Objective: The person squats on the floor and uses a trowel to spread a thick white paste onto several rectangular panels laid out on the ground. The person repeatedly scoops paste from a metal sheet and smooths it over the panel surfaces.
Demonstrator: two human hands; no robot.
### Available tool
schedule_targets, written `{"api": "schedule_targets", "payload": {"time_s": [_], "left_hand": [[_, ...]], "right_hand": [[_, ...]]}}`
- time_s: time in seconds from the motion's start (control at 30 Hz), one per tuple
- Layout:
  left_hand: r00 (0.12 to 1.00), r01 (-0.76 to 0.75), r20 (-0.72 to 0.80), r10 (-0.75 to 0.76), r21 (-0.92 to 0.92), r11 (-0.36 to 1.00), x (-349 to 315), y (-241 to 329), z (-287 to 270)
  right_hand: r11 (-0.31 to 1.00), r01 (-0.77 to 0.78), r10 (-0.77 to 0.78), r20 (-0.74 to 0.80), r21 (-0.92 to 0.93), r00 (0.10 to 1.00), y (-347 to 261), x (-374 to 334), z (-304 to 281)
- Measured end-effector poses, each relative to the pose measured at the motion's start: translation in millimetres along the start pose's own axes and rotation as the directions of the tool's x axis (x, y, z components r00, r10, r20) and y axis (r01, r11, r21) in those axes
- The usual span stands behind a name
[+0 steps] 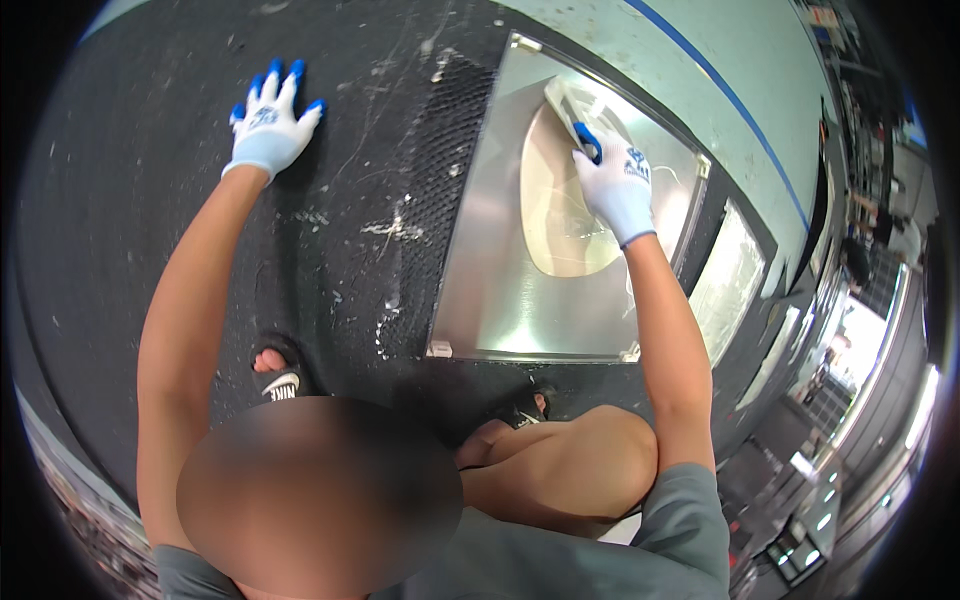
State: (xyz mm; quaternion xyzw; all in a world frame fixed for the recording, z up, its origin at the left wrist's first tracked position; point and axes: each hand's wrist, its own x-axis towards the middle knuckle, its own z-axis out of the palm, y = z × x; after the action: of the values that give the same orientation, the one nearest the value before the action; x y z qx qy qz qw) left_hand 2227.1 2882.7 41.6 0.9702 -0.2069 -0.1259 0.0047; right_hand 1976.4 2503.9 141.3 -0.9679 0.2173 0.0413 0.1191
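My left hand (270,122), in a white glove with blue fingertips, rests on the black mat (340,60) with its fingers spread and nothing in them. My right hand (617,180), gloved the same way, is closed around a pale, narrow, flat-edged hand tool (563,102), whose exact kind I cannot make out. The tool lies against a shiny metal panel (480,270), at the far end of a large cream oval patch (560,225) on its surface. Small pale pieces sit at the panel's corners. My palm hides part of the tool and the patch.
A textured strip (450,140) runs along the panel's left side. Right of the panel lies a second pale rectangular sheet (728,275). Beyond the mat is a green floor with a blue line (720,85). Equipment and shelving stand at far right. My sandalled feet are near the panel's front edge.
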Motion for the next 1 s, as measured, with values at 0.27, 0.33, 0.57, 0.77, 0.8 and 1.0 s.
{"api": "schedule_targets", "payload": {"time_s": [0.27, 0.33, 0.57, 0.77, 0.8, 1.0], "left_hand": [[0.987, -0.057, -0.139, 0.075, 0.129, 0.99, 7, -17, 28], [0.987, -0.073, -0.132, 0.095, 0.163, 0.984, 10, -20, 24], [0.924, -0.279, 0.367, 0.11, 0.447, 0.85, -2, -23, -38], [0.996, 0.044, 0.065, -0.06, 0.226, 0.973, -32, 0, 29], [0.997, 0.069, -0.057, -0.06, 0.185, 0.98, -34, 1, 43], [0.895, 0.008, -0.446, 0.016, 0.051, 0.999, -50, 5, 83]], "right_hand": [[0.895, 0.442, -0.436, 0.095, -0.058, 0.895, -13, -98, 18], [0.891, 0.448, -0.437, 0.127, -0.07, 0.89, -15, -134, 22], [0.871, 0.491, -0.475, 0.228, -0.012, 0.85, -21, -238, 10], [0.983, 0.166, -0.179, 0.186, 0.083, 0.966, -26, -257, -5], [0.979, 0.037, -0.055, 0.081, 0.201, 0.995, -27, -254, -4], [0.852, -0.338, 0.231, 0.292, 0.399, 0.928, -38, -227, 18]]}}
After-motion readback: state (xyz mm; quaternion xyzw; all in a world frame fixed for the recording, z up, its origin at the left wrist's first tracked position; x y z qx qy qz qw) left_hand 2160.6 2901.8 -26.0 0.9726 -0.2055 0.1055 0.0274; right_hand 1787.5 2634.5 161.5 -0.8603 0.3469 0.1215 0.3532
